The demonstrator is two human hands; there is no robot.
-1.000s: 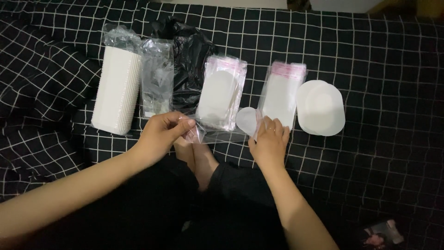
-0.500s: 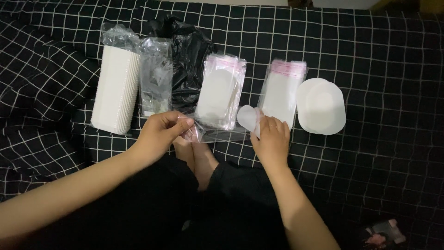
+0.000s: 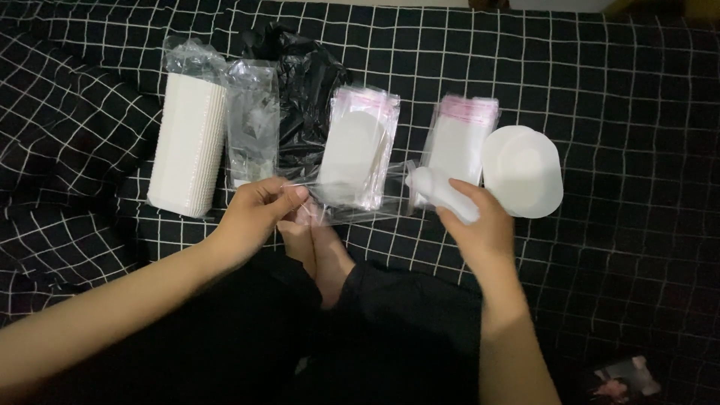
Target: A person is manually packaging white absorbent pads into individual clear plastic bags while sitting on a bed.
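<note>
Left hand point(image 3: 255, 214) fingers pinch end of clear plastic sleeve point(image 3: 352, 206), stretched flat above checked bedspread point(image 3: 637, 112). Right hand point(image 3: 480, 225) fingers closed round small white lid point(image 3: 442, 193) at sleeve's other end. Stack of white lids point(image 3: 525, 171) just right; tall white stack point(image 3: 187, 142) far left.

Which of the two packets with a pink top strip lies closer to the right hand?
The right-side packet, beside the stack of white lids; the right hand is just below it. The other packet lies farther left.

A black bedsheet point(image 3: 622, 112) (white grid lines) carries, rightward from the white cup stack point(image 3: 187, 146): clear sleeves point(image 3: 253, 131), black bag point(image 3: 304, 82), two pink-edged packets point(image 3: 358, 154), round white lids point(image 3: 525, 171).
</note>
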